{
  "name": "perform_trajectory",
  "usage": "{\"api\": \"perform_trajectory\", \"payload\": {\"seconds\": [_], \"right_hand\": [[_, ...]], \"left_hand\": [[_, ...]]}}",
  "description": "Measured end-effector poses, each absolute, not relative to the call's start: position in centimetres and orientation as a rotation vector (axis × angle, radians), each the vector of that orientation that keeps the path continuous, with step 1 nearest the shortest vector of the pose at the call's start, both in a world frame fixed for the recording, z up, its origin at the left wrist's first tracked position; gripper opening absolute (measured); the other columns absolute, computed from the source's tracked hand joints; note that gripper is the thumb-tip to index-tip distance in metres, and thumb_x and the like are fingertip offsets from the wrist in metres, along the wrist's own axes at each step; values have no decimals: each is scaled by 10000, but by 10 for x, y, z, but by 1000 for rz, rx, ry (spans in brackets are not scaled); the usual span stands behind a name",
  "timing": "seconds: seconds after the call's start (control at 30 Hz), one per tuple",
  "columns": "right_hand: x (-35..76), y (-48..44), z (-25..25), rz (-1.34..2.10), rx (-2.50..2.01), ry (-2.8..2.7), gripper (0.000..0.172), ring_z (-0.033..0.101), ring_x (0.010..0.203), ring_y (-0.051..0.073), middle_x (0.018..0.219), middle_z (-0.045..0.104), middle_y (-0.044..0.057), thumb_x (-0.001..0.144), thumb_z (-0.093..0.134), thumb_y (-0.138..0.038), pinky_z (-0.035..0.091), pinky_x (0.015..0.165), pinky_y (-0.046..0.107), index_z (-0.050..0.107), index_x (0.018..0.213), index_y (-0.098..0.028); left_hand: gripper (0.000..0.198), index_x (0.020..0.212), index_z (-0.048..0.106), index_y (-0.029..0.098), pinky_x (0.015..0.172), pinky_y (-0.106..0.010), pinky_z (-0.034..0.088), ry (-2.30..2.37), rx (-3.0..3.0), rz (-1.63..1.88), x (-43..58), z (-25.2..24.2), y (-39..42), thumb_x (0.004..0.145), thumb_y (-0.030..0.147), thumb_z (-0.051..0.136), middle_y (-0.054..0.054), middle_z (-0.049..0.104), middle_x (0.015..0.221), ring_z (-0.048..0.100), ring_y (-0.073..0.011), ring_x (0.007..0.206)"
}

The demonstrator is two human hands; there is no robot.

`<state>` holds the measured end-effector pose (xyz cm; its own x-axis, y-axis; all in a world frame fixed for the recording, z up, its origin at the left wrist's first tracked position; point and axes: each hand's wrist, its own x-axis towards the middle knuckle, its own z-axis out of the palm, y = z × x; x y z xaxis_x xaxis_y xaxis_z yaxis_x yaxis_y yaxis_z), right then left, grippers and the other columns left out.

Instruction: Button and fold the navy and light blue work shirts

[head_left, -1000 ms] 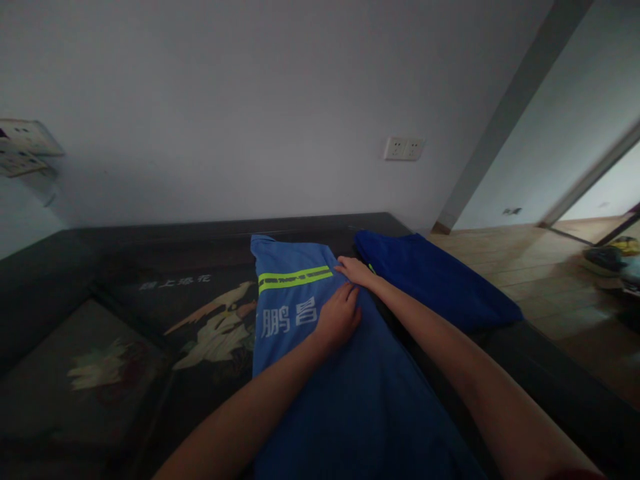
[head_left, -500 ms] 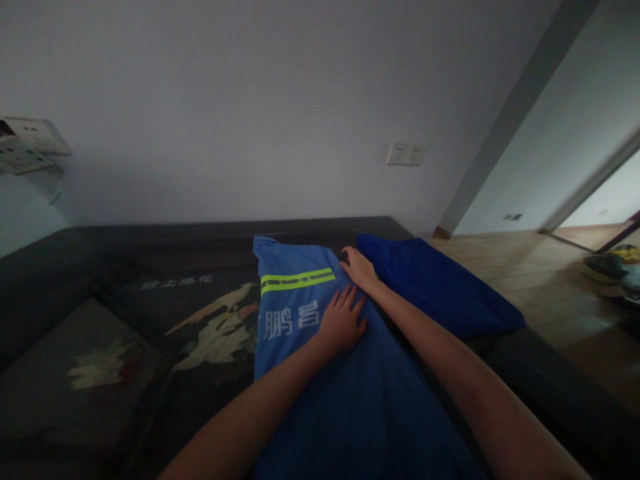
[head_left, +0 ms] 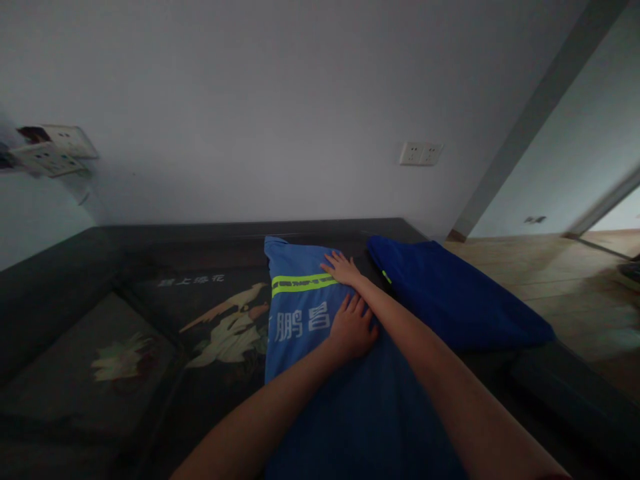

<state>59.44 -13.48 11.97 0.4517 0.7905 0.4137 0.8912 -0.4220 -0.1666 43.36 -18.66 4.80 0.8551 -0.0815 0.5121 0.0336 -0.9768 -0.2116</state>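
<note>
A light-blue work garment [head_left: 305, 360] lies folded into a long strip, with a yellow-green stripe and white characters across it. My left hand [head_left: 354, 327] rests flat on the garment to the right of the characters, fingers spread. Just beyond it, my right hand [head_left: 343, 269] lies open over the right end of the stripe, its fingers stretched to the left. Neither hand grips the cloth. To the right is a folded deep-blue garment [head_left: 445, 287] with a bit of yellow-green at its left edge. The lower part of the light-blue garment runs beneath my forearms.
Both garments lie on a dark table [head_left: 220, 233] decorated with birds, flowers and characters. Behind it a pale wall carries a double socket [head_left: 421, 154]. More sockets [head_left: 55, 150] are at the left corner. Wooden floor [head_left: 520, 257] stretches off to the right.
My right hand has moved left from the light-blue garment's right edge onto the stripe and flattened. My left hand stays on the cloth. The view has turned slightly left.
</note>
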Motion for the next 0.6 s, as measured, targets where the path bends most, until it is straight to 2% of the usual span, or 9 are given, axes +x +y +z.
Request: {"api": "perform_trajectory", "payload": {"seconds": [0.13, 0.27, 0.37, 0.47, 0.6], "right_hand": [[594, -130, 125, -423, -2386, -1312, 574, 109, 1448, 265, 1580, 155, 37, 963, 212, -553, 72, 1117, 601, 252, 1483, -313], [585, -134, 129, -457, -2391, -1320, 557, 103, 1446, 292, 1576, 168, 73, 972, 262, -502, 89, 1102, 627, 282, 1477, -268], [570, -143, 131, -622, -2289, -1272, 537, 121, 1442, 286, 1558, 229, 108, 974, 303, -450, 125, 1113, 595, 346, 1450, -205], [549, -162, 132, -765, -2070, -1273, 463, 261, 1402, 265, 1491, 370, 134, 955, 381, -363, 238, 1104, 530, 464, 1367, -170], [518, -215, 133, -809, -1749, -1420, 338, 438, 1288, 241, 1335, 548, 141, 871, 506, -249, 323, 1080, 449, 612, 1180, -162]], "left_hand": [[568, 1406, 415, 117, 1149, -474, 207, 54, -2821, -794, 431, 49, -187, 952, 442, 307, -163, 427, 1442, 303, -301, 1383], [565, 1394, 432, 121, 1142, -491, 211, 93, -2820, -806, 432, 48, -185, 940, 445, 343, -160, 424, 1445, 304, -310, 1379], [560, 1377, 451, 121, 1132, -485, 239, 87, -2820, -870, 433, 47, -183, 933, 453, 368, -164, 446, 1425, 339, -301, 1358], [508, 1319, 508, 103, 1104, -452, 299, 89, -2807, -959, 433, 50, -184, 922, 408, 419, -178, 504, 1358, 427, -288, 1291], [324, 1133, 622, 89, 1021, -413, 394, 50, -2803, -1127, 423, 59, -188, 900, 237, 450, -165, 622, 1160, 552, -264, 1124]]}}
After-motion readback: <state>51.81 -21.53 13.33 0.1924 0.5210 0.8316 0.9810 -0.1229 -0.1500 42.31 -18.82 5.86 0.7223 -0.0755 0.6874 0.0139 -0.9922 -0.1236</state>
